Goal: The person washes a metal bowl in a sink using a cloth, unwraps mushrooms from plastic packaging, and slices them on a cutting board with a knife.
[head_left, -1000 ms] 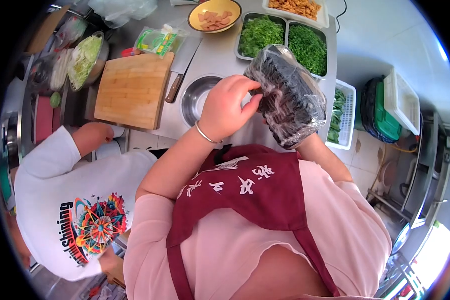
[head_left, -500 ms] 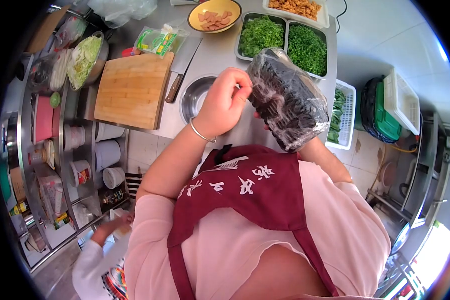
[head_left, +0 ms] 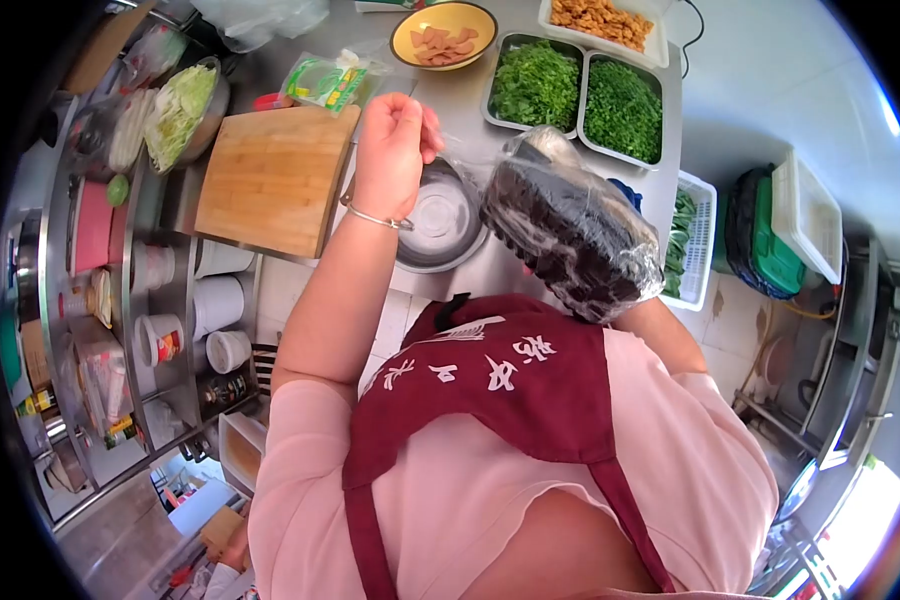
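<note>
My left hand (head_left: 400,145), with a bangle at the wrist, is closed in a pinch on clear plastic wrap (head_left: 455,150) that stretches from the package. A black, ridged package (head_left: 570,225) wrapped in this film is held tilted in front of my apron. Under it, my right hand is almost wholly hidden; a bit of fingertip shows at its left edge and the forearm (head_left: 660,335) comes in from the right. A metal bowl (head_left: 440,215) sits on the counter just below my left hand.
A wooden cutting board (head_left: 270,180) lies to the left by a green-printed plastic bag (head_left: 325,80). Beyond are a yellow bowl (head_left: 400,40) of pink slices, two metal trays of chopped greens (head_left: 537,85) and a white basket (head_left: 705,240). Shelving (head_left: 130,300) stands at left.
My left hand has moved up and left, drawing the film away from the package. The package has shifted slightly down. A person's arm at lower left has shifted lower.
</note>
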A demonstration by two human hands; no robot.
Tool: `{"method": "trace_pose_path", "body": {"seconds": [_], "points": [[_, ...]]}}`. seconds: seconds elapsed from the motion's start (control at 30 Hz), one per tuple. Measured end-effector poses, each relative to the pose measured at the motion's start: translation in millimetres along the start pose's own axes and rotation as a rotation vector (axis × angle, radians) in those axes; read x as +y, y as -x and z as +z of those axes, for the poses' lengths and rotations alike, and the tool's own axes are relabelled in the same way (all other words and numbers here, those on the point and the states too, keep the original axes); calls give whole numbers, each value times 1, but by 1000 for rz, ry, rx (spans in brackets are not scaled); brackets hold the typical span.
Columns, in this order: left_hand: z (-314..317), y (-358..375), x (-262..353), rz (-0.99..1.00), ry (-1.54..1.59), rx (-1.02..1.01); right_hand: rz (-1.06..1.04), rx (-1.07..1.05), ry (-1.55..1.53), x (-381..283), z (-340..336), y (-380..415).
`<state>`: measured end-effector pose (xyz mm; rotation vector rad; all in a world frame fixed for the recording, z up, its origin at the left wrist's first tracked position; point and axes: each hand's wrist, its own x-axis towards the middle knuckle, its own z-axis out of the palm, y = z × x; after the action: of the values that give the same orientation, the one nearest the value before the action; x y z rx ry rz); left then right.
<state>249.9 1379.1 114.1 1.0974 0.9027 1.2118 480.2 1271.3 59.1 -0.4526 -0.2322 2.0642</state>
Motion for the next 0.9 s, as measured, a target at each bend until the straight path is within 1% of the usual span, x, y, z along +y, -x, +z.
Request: {"method": "trace_pose_path", "body": {"seconds": [0.13, 0.23, 0.3, 0.33, 0.4, 0.43, 0.47, 0.5, 0.53, 0.57, 0.6, 0.63, 0.67, 0.7, 0.73, 0.77, 0.83, 0.87, 0.9], "points": [[1, -16, -2, 6, -27, 19, 7, -15, 4, -3, -1, 0], [-5, -23, -5, 75, -68, 85, -17, -14, 60, -5, -3, -4], [-10, -22, -5, -40, -40, -7, -41, -19, 110, -7, -9, -10], [-9, -20, -7, -37, -40, -8, -46, -28, 119, -8, -11, -11], [-2, -11, -4, 219, -148, 10, -23, -82, 25, -11, -8, -13], [-1, -7, 1, 219, -148, 9, -11, -104, -93, -12, -6, -11], [5, -2, 17, 540, -528, -134, -11, -103, -94, -12, 1, -10], [9, 2, 28, 857, -909, -281, -56, 5, 50, -12, 9, -9], [13, 5, 31, 855, -908, -282, -100, 114, 196, -11, 16, -8], [18, 7, 32, 894, -927, -357, -164, 171, 315, -7, 21, -6], [23, 9, 31, 934, -946, -431, -162, 172, 316, -7, 10, -9], [26, 9, 28, 900, -919, -430, -12, -21, 30, -8, -9, -14], [25, 9, 27, 901, -919, -430, 137, -215, -255, -9, -13, -17], [23, 8, 27, 843, -948, -482, 116, -278, -194, -9, -17, -16], [21, 7, 27, 785, -976, -534, 112, -277, -194, -9, -19, -15], [19, 6, 26, 786, -974, -538, 134, -242, -186, -10, -21, -13], [14, 5, 24, 637, -823, -552, 191, -211, -213, -12, -30, -12], [10, 4, 23, 636, -823, -555, 189, -211, -215, -12, -20, -10], [6, 4, 23, 546, -739, -548, 90, -54, 33, -11, -3, -6]]}}
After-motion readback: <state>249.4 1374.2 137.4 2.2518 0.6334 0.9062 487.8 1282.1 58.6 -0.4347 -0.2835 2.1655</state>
